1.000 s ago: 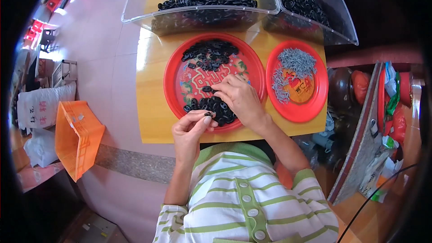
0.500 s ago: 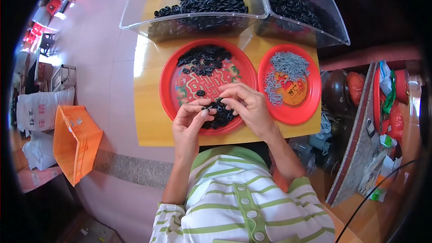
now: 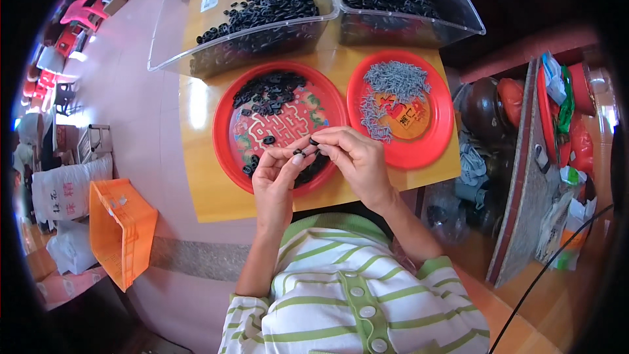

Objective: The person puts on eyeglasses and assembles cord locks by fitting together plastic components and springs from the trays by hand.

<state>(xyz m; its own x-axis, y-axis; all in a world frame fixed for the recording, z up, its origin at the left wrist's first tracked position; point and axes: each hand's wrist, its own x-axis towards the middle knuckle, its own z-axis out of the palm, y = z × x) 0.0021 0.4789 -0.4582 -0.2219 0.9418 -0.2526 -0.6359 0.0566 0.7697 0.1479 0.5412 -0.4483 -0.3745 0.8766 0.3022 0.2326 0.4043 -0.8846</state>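
Both my hands meet above the near part of a round red tray (image 3: 226, 157). My left hand (image 3: 278, 174) pinches a small black part (image 3: 299, 152) between thumb and fingers. A black oval part (image 3: 314, 141) is in the fingertips of my right hand (image 3: 357, 160), close to the left one. Beneath the hands, and partly hidden by them, lies a dark heap of such parts (image 3: 313, 170). More black pieces (image 3: 272, 88) cover the tray's far side, and a single one (image 3: 268, 139) rests near its middle.
A second red tray (image 3: 447, 118) to the right carries many thin grey screw-like pieces (image 3: 396, 82). Two clear plastic bins (image 3: 164, 46) of black parts stand at the table's (image 3: 203, 190) far edge. On the floor at left is an orange crate (image 3: 134, 223); a stone-edged slab (image 3: 517, 177) stands at right.
My view has shifted, so trays and bins appear further left. The black parts between my fingertips now show more plainly, and the hands sit a little further from the heap.
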